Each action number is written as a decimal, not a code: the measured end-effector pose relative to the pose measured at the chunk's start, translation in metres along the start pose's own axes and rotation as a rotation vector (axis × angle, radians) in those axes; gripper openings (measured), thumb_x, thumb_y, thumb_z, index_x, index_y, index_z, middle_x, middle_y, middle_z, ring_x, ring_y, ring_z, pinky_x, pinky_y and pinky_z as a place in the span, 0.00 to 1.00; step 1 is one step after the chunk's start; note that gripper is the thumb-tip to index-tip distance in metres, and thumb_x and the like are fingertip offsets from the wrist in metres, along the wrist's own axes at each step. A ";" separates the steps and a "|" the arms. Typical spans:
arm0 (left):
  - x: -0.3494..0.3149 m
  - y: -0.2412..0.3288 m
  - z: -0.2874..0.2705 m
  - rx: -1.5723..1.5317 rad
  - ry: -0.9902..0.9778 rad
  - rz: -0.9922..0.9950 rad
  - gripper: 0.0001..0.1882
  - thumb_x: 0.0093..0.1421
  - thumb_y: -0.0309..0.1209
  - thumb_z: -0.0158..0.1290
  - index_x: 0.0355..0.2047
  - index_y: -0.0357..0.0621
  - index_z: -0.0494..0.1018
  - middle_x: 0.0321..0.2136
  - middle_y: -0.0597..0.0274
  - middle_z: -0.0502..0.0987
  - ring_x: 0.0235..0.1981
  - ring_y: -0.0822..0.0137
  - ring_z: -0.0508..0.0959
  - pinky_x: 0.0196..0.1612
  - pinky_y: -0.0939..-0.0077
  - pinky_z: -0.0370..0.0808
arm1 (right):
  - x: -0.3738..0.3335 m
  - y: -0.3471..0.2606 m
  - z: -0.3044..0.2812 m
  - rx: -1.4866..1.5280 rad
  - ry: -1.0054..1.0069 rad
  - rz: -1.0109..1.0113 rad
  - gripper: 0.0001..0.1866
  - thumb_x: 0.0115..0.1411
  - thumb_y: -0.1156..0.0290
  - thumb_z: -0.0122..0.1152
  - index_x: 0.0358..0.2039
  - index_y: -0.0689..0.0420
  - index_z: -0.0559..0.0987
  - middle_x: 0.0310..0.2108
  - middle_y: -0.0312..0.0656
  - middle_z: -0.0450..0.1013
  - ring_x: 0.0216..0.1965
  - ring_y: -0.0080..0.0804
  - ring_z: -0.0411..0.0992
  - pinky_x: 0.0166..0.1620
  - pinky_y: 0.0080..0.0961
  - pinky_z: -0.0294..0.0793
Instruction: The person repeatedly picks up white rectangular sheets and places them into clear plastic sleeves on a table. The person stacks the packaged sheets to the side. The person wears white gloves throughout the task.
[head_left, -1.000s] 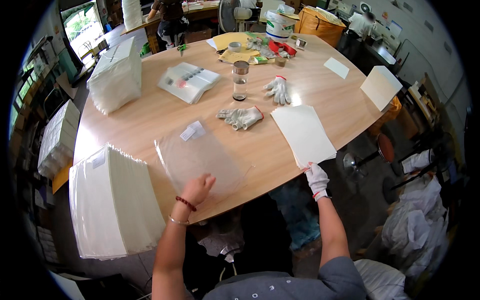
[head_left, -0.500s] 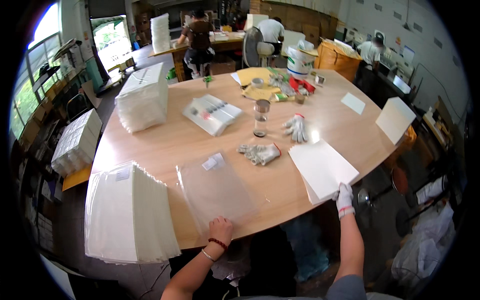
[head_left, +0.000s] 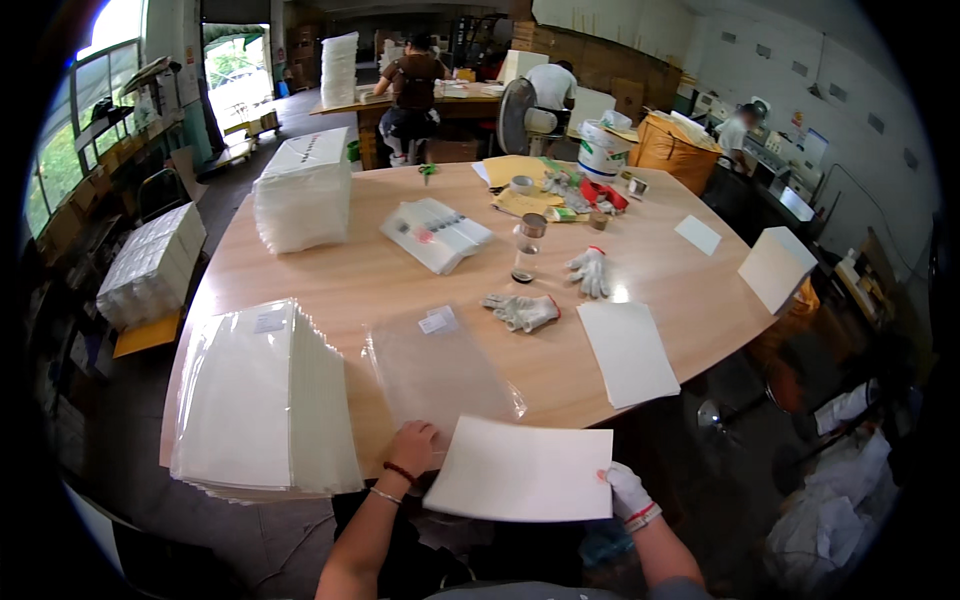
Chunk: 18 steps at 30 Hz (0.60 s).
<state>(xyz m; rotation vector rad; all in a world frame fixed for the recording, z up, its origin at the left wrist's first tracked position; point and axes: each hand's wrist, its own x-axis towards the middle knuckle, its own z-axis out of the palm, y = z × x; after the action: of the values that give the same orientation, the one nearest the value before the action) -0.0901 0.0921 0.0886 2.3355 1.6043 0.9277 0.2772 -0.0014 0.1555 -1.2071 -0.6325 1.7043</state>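
In my gloved right hand (head_left: 628,492) is the right edge of a white sheet of card (head_left: 525,470), held over the table's front edge. A bare fingertip shows pinched over its face. At the near end of a clear plastic bag (head_left: 435,370), my bare left hand (head_left: 413,442) has its fingers closed on the bag's edge, beside the card's left end. The bag lies flat, with a small white label (head_left: 437,320) near its far end. To its right rest more white sheets (head_left: 628,355). Left of the bag stands a large stack of filled clear bags (head_left: 235,395).
Two work gloves (head_left: 522,313) and a clear cylindrical jar (head_left: 526,255) are mid-table. Farther back are bagged goods (head_left: 437,235), a tall wrapped stack (head_left: 300,195), tape (head_left: 521,185) and a white bucket (head_left: 602,150). A white block (head_left: 777,268) stands at the right edge. Other people work beyond.
My right hand has taken a white card off the pile on the right and brought it left and nearer, turned sideways. My left hand stays at the bag's near end, slightly further left.
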 end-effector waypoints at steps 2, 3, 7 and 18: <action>-0.006 -0.001 0.003 0.148 0.168 -0.029 0.07 0.50 0.26 0.45 0.27 0.38 0.71 0.29 0.52 0.73 0.34 0.54 0.71 0.38 0.65 0.68 | 0.006 0.016 -0.014 0.035 0.093 -0.043 0.18 0.50 0.71 0.48 0.42 0.65 0.68 0.37 0.46 0.70 0.38 0.35 0.70 0.43 0.30 0.69; -0.005 0.001 0.004 0.220 0.257 -0.047 0.07 0.49 0.27 0.45 0.27 0.37 0.71 0.28 0.51 0.73 0.34 0.54 0.71 0.38 0.65 0.68 | 0.008 0.024 -0.016 0.096 0.111 -0.068 0.18 0.51 0.70 0.49 0.42 0.64 0.68 0.37 0.45 0.70 0.38 0.36 0.70 0.43 0.31 0.69; -0.003 0.013 -0.022 -0.117 0.014 -0.629 0.10 0.53 0.29 0.44 0.29 0.35 0.70 0.27 0.51 0.74 0.27 0.59 0.74 0.30 0.67 0.71 | -0.017 0.028 0.026 0.221 0.145 -0.093 0.12 0.52 0.73 0.47 0.38 0.61 0.68 0.33 0.38 0.69 0.33 0.29 0.70 0.36 0.25 0.71; -0.033 0.076 0.048 -1.154 0.397 -0.568 0.12 0.53 0.22 0.45 0.40 0.36 0.65 0.39 0.53 0.69 0.41 0.65 0.71 0.42 0.75 0.69 | -0.053 0.043 0.074 0.120 0.271 -0.003 0.11 0.57 0.65 0.44 0.38 0.56 0.68 0.22 0.36 0.68 0.16 0.23 0.65 0.14 0.18 0.60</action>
<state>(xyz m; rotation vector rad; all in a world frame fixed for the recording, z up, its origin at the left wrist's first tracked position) -0.0102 0.0411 0.0720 0.9088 1.1645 1.6025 0.1970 -0.0607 0.1725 -1.3203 -0.3619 1.5183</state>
